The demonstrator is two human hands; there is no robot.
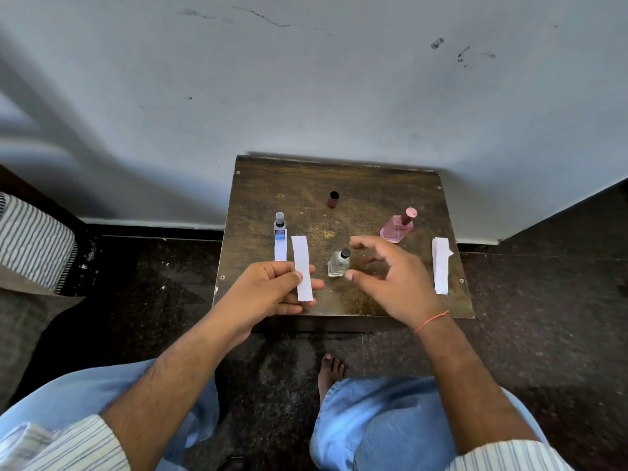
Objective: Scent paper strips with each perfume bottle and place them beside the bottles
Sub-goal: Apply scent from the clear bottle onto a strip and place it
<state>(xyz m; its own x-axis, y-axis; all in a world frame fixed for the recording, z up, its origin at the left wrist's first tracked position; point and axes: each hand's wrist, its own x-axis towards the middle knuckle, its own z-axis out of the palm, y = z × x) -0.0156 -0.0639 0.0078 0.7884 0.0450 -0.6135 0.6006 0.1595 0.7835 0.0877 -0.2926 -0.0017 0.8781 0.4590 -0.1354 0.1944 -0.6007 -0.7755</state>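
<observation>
Left hand (272, 288), frame centre-left, pinches white paper strip (302, 268) between thumb and fingers. Right hand (390, 277) hovers, fingers spread and loosely curved, empty, just right of small clear glass bottle with dark cap (339, 263). Blue-labelled spray bottle (280, 226) stands left, second white strip (280, 248) beside it (partly behind held strip). Pink perfume bottle (398, 226) upper right; stack of spare white strips (441, 265) at right edge of worn dark wooden table (373, 185).

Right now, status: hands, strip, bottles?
Left hand pinches a paper strip. Right hand open, hovering by clear bottle. One strip lies by blue bottle; spare strips near pink bottle. Nothing blocking.
</observation>
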